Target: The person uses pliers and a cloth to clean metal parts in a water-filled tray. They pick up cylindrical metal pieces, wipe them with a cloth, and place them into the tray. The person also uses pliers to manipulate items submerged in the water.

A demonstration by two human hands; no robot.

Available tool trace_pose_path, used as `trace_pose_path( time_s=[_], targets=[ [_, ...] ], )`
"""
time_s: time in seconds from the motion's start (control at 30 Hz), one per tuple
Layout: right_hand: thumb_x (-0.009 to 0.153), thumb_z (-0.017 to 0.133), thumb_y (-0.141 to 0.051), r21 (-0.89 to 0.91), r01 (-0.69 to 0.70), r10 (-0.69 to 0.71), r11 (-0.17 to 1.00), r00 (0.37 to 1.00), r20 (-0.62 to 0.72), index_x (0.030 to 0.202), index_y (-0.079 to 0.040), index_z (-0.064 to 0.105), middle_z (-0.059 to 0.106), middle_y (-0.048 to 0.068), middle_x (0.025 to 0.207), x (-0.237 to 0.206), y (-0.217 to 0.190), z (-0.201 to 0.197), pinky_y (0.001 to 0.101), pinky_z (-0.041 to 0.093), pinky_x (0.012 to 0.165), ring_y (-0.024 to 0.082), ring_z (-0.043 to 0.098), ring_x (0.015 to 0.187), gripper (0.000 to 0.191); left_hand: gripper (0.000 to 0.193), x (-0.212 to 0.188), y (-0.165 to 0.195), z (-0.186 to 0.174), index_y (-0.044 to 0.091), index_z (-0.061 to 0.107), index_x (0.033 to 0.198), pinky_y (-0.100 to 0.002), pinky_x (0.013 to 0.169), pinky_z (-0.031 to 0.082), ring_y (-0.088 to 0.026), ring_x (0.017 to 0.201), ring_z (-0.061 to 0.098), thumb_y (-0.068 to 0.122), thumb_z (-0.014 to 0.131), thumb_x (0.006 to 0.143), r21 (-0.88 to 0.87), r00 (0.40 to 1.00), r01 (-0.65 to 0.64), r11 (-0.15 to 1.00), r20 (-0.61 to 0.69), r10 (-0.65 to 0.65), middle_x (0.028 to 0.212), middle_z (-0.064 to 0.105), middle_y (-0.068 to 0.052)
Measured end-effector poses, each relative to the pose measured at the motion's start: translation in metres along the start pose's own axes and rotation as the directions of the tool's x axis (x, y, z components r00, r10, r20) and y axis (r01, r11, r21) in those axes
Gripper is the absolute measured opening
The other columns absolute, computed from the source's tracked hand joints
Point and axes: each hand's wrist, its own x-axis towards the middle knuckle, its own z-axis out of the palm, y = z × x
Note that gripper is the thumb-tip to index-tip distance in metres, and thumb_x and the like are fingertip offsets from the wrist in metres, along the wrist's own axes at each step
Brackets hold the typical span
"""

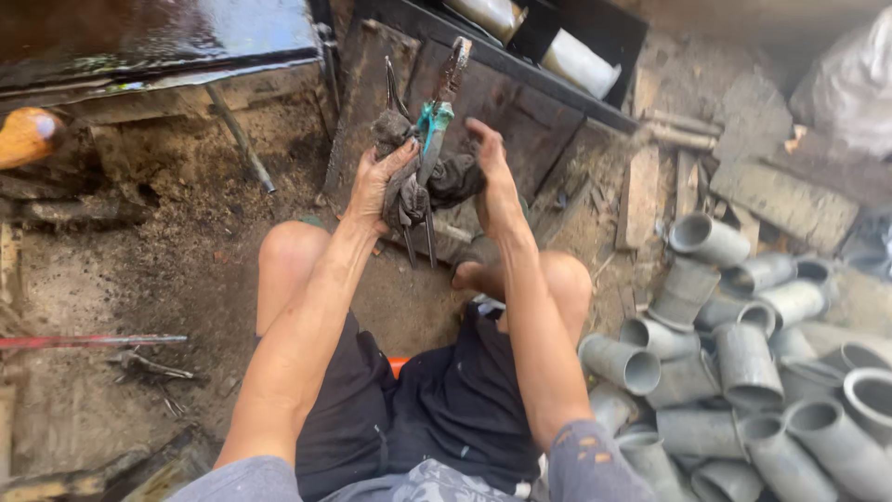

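I sit low with my knees apart and hold a pair of long metal tongs upright in front of me. They have rusty jaws at the top and a teal patch near the pivot. My left hand grips the tongs together with a dark, dirty rag wrapped around their handles. My right hand presses another part of the dark rag against the right side of the tongs, fingers partly spread.
Several grey pipe fittings lie heaped at my right. A dark metal frame stands ahead, with bricks and wood scraps to its right. A red-handled rod lies on the dirt floor at my left. A wet black surface is at upper left.
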Motion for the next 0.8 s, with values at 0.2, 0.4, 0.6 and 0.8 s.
trace_pose_path(
  time_s=[0.2, 0.4, 0.6, 0.8],
  targets=[
    [0.101, 0.075, -0.045, 0.133, -0.087, 0.089, 0.987, 0.996, -0.003, 0.132, 0.002, 0.057, 0.059, 0.014, 0.117, 0.007, 0.015, 0.029, 0.0419, 0.049, 0.096, 0.027, 0.056, 0.11, 0.059, 0.051, -0.003, -0.026, 0.011, 0.001, 0.069, 0.121, -0.031, 0.087, 0.063, -0.02, 0.096, 0.075, 0.042, 0.074, 0.091, 0.197, 0.995, 0.062, 0.978, 0.068, -0.077, 0.11, 0.077, -0.011],
    [0.097, 0.063, -0.042, -0.102, -0.112, 0.084, 0.988, 0.965, -0.247, 0.108, -0.009, 0.064, 0.066, 0.016, 0.098, 0.001, -0.009, 0.025, 0.0366, 0.057, 0.081, 0.022, 0.067, 0.083, 0.035, 0.042, 0.006, -0.027, 0.012, 0.005, 0.067, 0.121, -0.033, 0.086, 0.061, -0.018, 0.098, 0.074, 0.032, 0.074, 0.091, -0.129, 0.974, 0.164, 0.978, 0.18, -0.139, 0.112, 0.074, -0.007],
    [0.096, 0.057, -0.033, 0.358, -0.084, 0.163, 0.93, 0.967, -0.194, 0.096, 0.0, 0.068, 0.07, 0.02, 0.097, 0.001, -0.019, 0.015, 0.0355, 0.062, 0.079, 0.023, 0.072, 0.08, 0.034, 0.047, 0.012, -0.024, 0.0, 0.004, 0.066, 0.123, -0.032, 0.085, 0.061, -0.015, 0.094, 0.072, 0.041, 0.072, 0.096, -0.265, 0.96, 0.114, 0.958, 0.276, -0.038, 0.106, 0.072, -0.006],
    [0.096, 0.064, -0.023, 0.099, 0.023, -0.012, 0.995, 0.993, -0.116, 0.111, -0.004, 0.057, 0.071, 0.013, 0.098, -0.009, -0.018, 0.01, 0.0374, 0.056, 0.071, 0.019, 0.065, 0.083, 0.025, 0.054, 0.036, -0.023, -0.008, 0.001, 0.067, 0.122, -0.031, 0.08, 0.06, -0.015, 0.085, 0.07, 0.05, 0.06, 0.101, -0.459, 0.965, 0.115, 0.881, 0.263, 0.011, 0.1, 0.071, -0.007]
  ],
)
